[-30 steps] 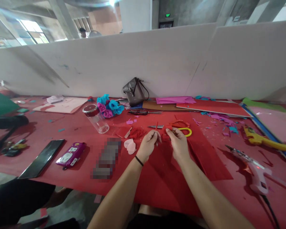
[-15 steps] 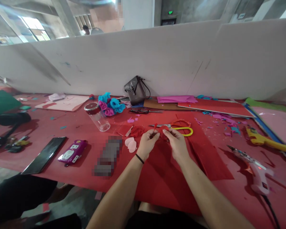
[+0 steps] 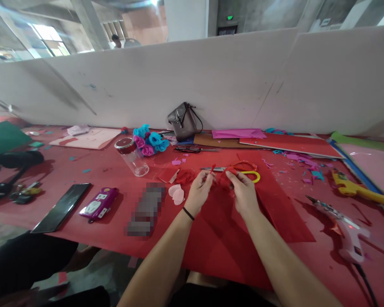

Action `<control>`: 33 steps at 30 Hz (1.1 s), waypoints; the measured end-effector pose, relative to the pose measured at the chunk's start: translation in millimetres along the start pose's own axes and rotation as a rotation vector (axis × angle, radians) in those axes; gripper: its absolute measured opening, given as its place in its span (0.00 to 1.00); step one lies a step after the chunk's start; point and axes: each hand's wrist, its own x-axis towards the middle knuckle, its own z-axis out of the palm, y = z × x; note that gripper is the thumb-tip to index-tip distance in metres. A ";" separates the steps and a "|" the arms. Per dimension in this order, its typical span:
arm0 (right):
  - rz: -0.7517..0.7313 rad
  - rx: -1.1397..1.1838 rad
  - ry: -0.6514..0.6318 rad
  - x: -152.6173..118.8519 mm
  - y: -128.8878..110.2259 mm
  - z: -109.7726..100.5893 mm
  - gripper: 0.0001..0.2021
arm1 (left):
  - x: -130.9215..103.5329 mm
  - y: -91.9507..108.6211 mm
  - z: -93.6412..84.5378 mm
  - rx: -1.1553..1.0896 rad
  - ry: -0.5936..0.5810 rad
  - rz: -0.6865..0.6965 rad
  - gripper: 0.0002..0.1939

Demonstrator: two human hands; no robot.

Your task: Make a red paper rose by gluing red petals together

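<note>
Between the fingertips of my left hand (image 3: 201, 189) is a thin twisted piece of red paper (image 3: 213, 168), pinched upright. My right hand (image 3: 243, 192) pinches a thin red crepe paper piece (image 3: 225, 178), its fingers closed on the edge. Behind both hands lie scissors (image 3: 251, 176) with red and yellow handles, partly covered by the right hand. Crumpled red paper (image 3: 185, 175) rests left of my left hand, and pale pink petal-shaped pieces (image 3: 176, 194) sit nearer the front. Under my forearms spreads a large red sheet (image 3: 220, 238).
A clear jar (image 3: 136, 162), blue and pink paper flowers (image 3: 150, 140) and a dark bag (image 3: 184, 121) stand at the back. A purple case (image 3: 99, 204) and black phone (image 3: 62, 208) lie left. On the right are a pink glue gun (image 3: 342, 232) and a yellow one (image 3: 358, 187).
My right hand has moved a little to the right, widening the gap between my hands. The red paper in it now shows more. The left hand still pinches its twisted piece.
</note>
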 end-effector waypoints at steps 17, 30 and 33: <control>-0.061 0.046 0.352 7.6 -6.9 -3.3 0.11 | 9.1 -6.6 -15.7 -0.299 0.126 0.009 0.08; -0.087 0.033 0.392 7.5 -8.2 -4.2 0.12 | 14.2 -17.0 -27.4 0.032 0.258 0.254 0.03; -0.145 -0.007 0.311 5.6 -2.4 -4.6 0.11 | 12.7 -15.5 -26.1 0.047 0.262 0.262 0.03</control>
